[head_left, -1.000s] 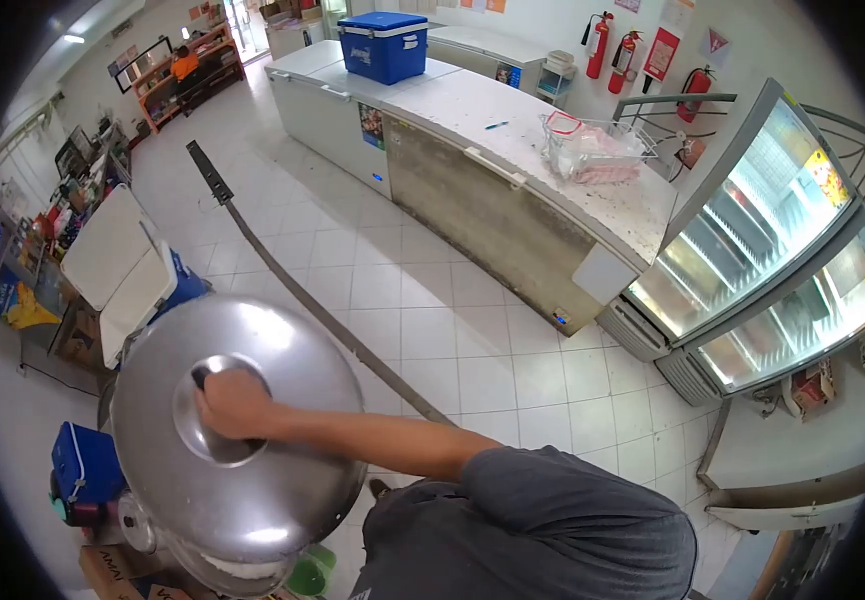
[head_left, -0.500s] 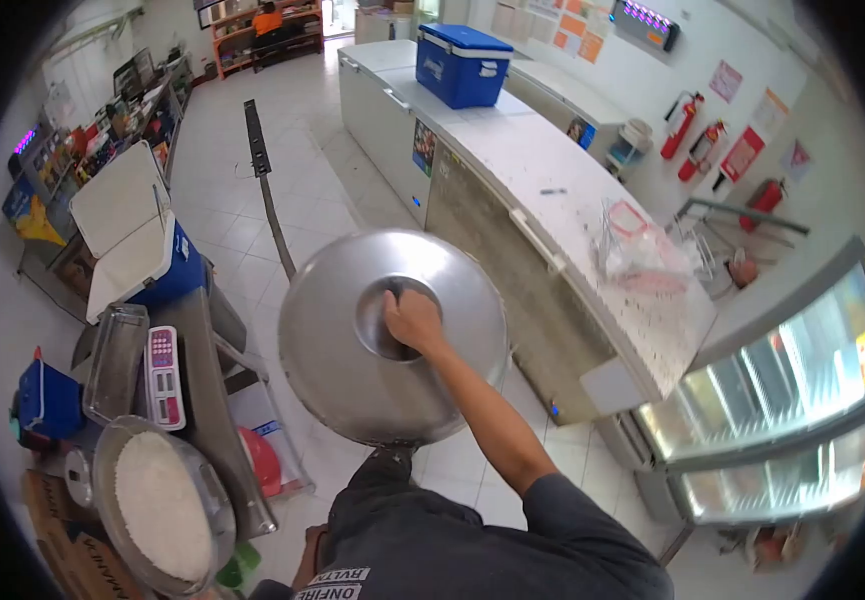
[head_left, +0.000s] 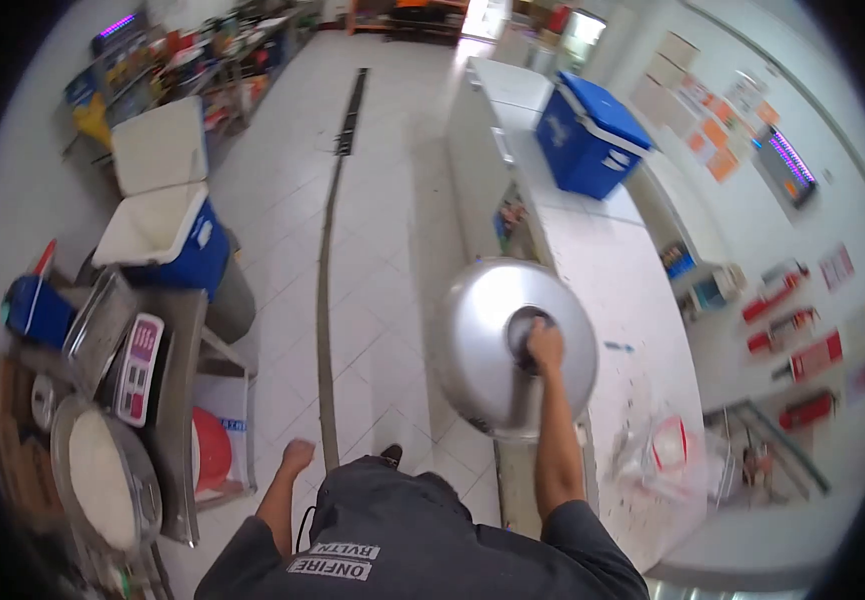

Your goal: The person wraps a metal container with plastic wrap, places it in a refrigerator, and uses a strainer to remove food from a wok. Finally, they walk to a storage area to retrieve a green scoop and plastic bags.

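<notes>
Big white freezer counter [head_left: 613, 270] ran along the right, blue cooler [head_left: 591, 135] on top, plastic bag [head_left: 665, 455] at its near end. Steel table [head_left: 178, 400] stood left, holding a rice pot [head_left: 103, 480] and a scale [head_left: 138, 368]. Domed steel lid [head_left: 515, 345] hung in the air at the counter's near edge, tilted, top facing the camera. Right hand [head_left: 545, 345] was closed around the lid's centre knob, arm straight out. Left hand [head_left: 298, 455] hung low by the hip, holding nothing, fingers loosely curled, well apart from the lid. Half a second earlier the lid was over the floor mid-aisle; it had shifted right to the counter, farther from the pot.
</notes>
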Tool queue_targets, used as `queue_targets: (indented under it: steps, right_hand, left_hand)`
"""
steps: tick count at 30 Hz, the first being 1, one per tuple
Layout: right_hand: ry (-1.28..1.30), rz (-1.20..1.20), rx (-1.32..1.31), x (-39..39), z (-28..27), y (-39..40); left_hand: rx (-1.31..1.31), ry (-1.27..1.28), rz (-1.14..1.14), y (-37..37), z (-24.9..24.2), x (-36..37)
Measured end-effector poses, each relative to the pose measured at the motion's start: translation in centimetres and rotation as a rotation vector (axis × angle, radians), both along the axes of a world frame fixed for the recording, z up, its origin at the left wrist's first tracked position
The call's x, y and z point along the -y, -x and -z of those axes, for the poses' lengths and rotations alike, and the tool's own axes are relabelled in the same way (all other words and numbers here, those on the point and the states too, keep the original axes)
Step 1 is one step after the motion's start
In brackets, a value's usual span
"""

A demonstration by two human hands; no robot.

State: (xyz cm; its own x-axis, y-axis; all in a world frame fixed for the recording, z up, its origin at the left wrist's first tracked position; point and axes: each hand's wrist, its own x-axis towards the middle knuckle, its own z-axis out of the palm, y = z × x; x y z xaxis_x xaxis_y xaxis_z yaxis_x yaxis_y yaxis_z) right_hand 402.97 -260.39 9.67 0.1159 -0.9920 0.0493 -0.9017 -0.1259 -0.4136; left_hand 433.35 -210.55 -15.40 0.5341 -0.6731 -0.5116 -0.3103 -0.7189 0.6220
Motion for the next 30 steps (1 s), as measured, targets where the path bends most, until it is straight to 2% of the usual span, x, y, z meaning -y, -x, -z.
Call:
queue_targets:
  steps: [1,2,3,4,5,6,7,8,10,11,13,15,17,18,20,22,25,30]
  right_hand:
    - [0.065,-0.219,-0.220,4.3,1.4,1.6]
    - [0.299,-0.389,-0.292,9.8,6.0,4.7]
    - [0.095,-0.291,-0.351,13.5,5.9,5.2]
    - [0.203,-0.277,-0.246,18.7,8.3,6.8]
    - [0.275,-0.462,-0.335,17.3,4.0,6.4]
    - [0.247,-0.518,-0.027,19.7,2.8,6.0]
    - [0.244,-0.482,0.125,21.1,2.2,5.6]
    - [0.241,-0.444,0.148,22.0,1.3,5.8]
    - [0.203,-0.417,0.107,24.6,1.2,5.6]
    - [0.183,-0.404,0.093,25.6,1.1,4.9]
    - [0.145,-0.421,0.070,28.5,1.4,4.1]
    - [0.107,-0.434,0.062,31.3,1.5,3.4]
    - [0.073,-0.446,0.070,33.9,1.9,3.6]
    - [0.057,-0.452,0.071,35.1,1.9,3.6]
    - [0.027,-0.462,0.074,37.1,2.2,3.3]
    - [-0.003,-0.478,0.071,38.9,2.3,3.0]
    - [-0.041,-0.490,0.071,40.9,2.6,2.7]
    - [-0.099,-0.490,0.061,43.0,2.9,2.4]
  left_hand:
    - [0.707,0.247,0.517,-1.4,4.3,1.7]
    - [0.063,0.142,-0.017,0.0,-1.9,5.3]
    - [-0.038,0.139,-0.172,0.5,-4.1,7.4]
    - [-0.110,0.238,-0.381,1.8,-5.6,8.8]
    - [0.016,0.296,-0.395,2.4,-5.3,9.6]
    - [0.069,0.222,-0.454,3.3,-6.2,10.3]
    - [0.109,0.143,-0.507,4.1,-7.3,10.6]
    - [0.129,0.122,-0.644,5.2,-8.2,10.3]
    - [0.082,-0.040,-0.699,8.4,-9.2,10.4]
    - [0.175,-0.130,-0.648,10.0,-9.4,10.7]
    - [0.184,-0.223,-0.789,14.6,-3.8,9.9]
    - [0.177,-0.455,-0.746,19.7,-2.9,10.3]
    - [-0.103,-0.515,-0.919,25.1,-2.6,11.4]
    - [-0.324,-0.515,-0.927,27.0,-3.9,12.3]
    - [-0.519,-0.626,-0.961,29.8,-5.0,14.8]
    - [-0.555,-0.517,-1.057,32.0,-8.4,17.2]
    - [-0.588,-0.490,-1.147,33.2,-8.2,19.1]
    - [-0.544,-0.410,-1.155,32.6,-6.2,19.4]
